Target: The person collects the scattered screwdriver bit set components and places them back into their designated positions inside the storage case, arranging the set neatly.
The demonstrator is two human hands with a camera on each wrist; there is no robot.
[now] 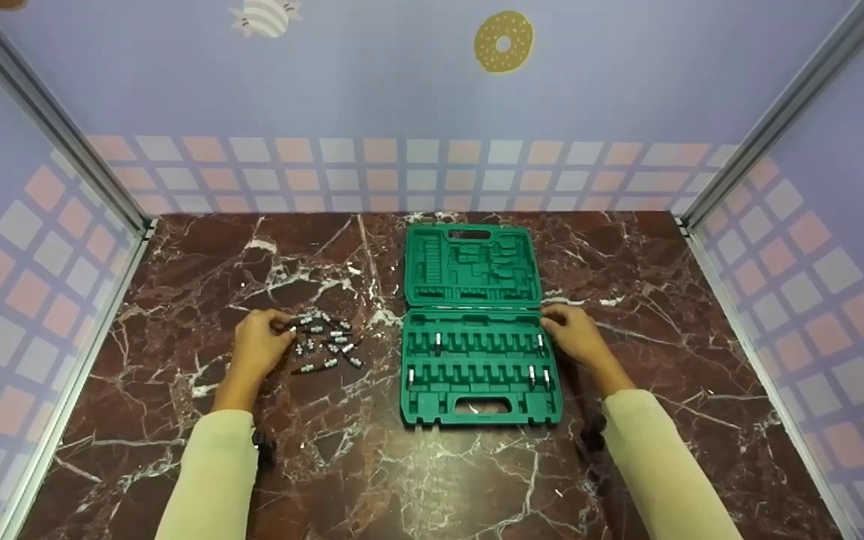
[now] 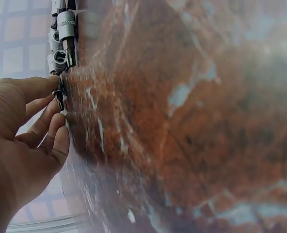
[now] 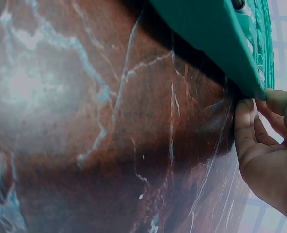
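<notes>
A green socket-set case (image 1: pixel 481 401) lies opened flat on the marbled table, its lid (image 1: pixel 469 292) folded back. Several silver bit sockets (image 1: pixel 438 344) stand in slots of its lower half. To the left of the case is a loose pile of bit sockets (image 1: pixel 338 339). My left hand (image 1: pixel 259 345) is at the pile's left edge and pinches a small bit socket (image 2: pixel 59 98) between thumb and fingers. At the case's right side, close to the hinge, my right hand (image 1: pixel 578 337) holds the edge with its fingertips (image 3: pixel 274 99).
The dark red marbled table (image 1: pixel 327 480) reaches to a back wall (image 1: pixel 402 90) with a tiled pattern. Side panels (image 1: pixel 799 247) meet it at metal corner strips. Dark bands (image 1: pixel 262 448) sit at the wrists.
</notes>
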